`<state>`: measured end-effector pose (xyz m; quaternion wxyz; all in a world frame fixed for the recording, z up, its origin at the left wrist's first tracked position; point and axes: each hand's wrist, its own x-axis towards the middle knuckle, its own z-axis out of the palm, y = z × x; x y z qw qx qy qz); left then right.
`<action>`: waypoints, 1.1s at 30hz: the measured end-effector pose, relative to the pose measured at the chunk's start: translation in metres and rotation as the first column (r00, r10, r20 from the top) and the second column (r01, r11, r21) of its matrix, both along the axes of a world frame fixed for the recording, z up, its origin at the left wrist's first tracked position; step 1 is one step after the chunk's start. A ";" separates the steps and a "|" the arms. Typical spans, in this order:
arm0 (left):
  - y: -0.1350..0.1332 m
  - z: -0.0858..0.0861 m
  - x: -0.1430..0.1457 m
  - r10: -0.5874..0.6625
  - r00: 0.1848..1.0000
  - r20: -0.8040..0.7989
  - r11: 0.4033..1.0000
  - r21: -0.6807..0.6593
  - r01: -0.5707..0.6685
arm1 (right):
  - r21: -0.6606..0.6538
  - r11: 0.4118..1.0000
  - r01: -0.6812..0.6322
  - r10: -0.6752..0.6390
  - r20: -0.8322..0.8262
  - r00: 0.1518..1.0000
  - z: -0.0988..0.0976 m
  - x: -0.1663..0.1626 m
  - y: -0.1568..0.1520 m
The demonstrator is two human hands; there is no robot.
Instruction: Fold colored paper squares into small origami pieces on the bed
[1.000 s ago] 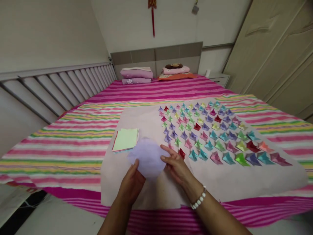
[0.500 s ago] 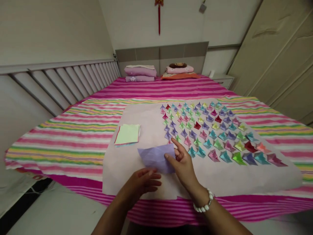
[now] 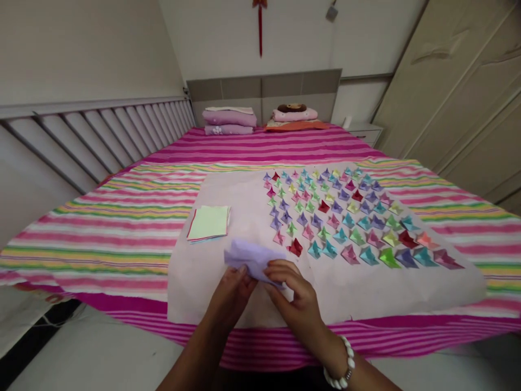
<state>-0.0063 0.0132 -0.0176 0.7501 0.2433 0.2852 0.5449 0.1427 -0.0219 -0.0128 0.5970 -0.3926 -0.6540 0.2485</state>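
Note:
A lilac paper sheet (image 3: 253, 256) is held just above the near part of a pale pink sheet (image 3: 195, 282) spread on the bed. My left hand (image 3: 231, 296) pinches its near left edge with closed fingers. My right hand (image 3: 293, 301), with a white bead bracelet at the wrist, curls its fingers over the paper's near right edge. A stack of coloured paper squares (image 3: 208, 222) with a light green one on top lies left of and beyond the hands. Rows of several small folded paper shapes (image 3: 342, 217) cover the pale sheet to the right.
The bed carries a striped pink, yellow and green cover (image 3: 122, 217). Folded blankets (image 3: 230, 120) and a pillow with a brown plush toy (image 3: 293, 113) sit by the headboard. A slatted rail (image 3: 101, 141) runs along the left, and wardrobe doors (image 3: 459, 87) stand on the right.
The lilac paper went from open and blurred in both hands, to flat under my right hand, to now folded and gripped by both hands closer to me.

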 end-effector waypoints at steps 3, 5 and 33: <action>0.000 -0.007 -0.002 0.041 0.997 -0.071 0.993 -0.111 -0.049 | -0.069 0.984 0.163 -0.163 0.007 0.987 -0.009 -0.001 0.003; -0.001 -0.010 -0.006 0.029 0.991 -0.127 0.990 -0.136 -0.046 | -0.180 0.956 0.232 -0.239 -0.020 0.971 -0.017 -0.002 0.005; 0.154 -0.051 -0.095 0.585 -0.131 -0.800 0.798 0.539 0.268 | -0.499 0.862 0.092 -0.183 -0.137 0.974 -0.063 -0.059 0.135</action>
